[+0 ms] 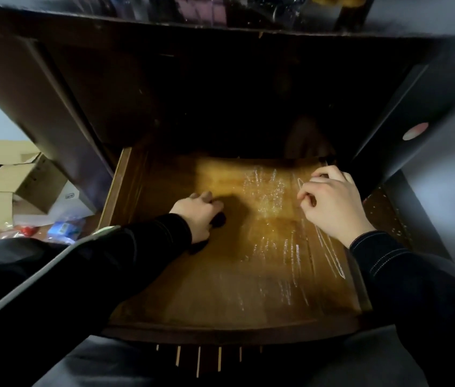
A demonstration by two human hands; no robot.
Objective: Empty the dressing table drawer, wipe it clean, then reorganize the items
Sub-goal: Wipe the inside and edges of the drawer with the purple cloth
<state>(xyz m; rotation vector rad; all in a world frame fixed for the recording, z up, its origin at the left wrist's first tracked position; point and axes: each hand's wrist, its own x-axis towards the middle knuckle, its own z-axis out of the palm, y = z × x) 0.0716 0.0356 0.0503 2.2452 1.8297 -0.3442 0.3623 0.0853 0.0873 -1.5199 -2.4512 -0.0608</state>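
The wooden drawer (114, 191) stands pulled out below me, and its bottom is bare of loose items. A clear, crinkled plastic sheet (268, 196) lies over the bottom and glints in the light. My left hand (197, 219) is inside the drawer at the left, its fingers curled round a small dark thing (219, 219) that rests on the bottom; I cannot tell what it is. My right hand (331, 203) is at the drawer's right side and pinches the edge of the plastic sheet. The back of the drawer is lost in shadow.
Open cardboard boxes (17, 180) stand on the floor to the left, with a blue packet (64, 229) and a red item (26, 230) beside them. Blurred items crowd the dressing table top (220, 12) above. My knees are under the drawer's front edge (220, 335).
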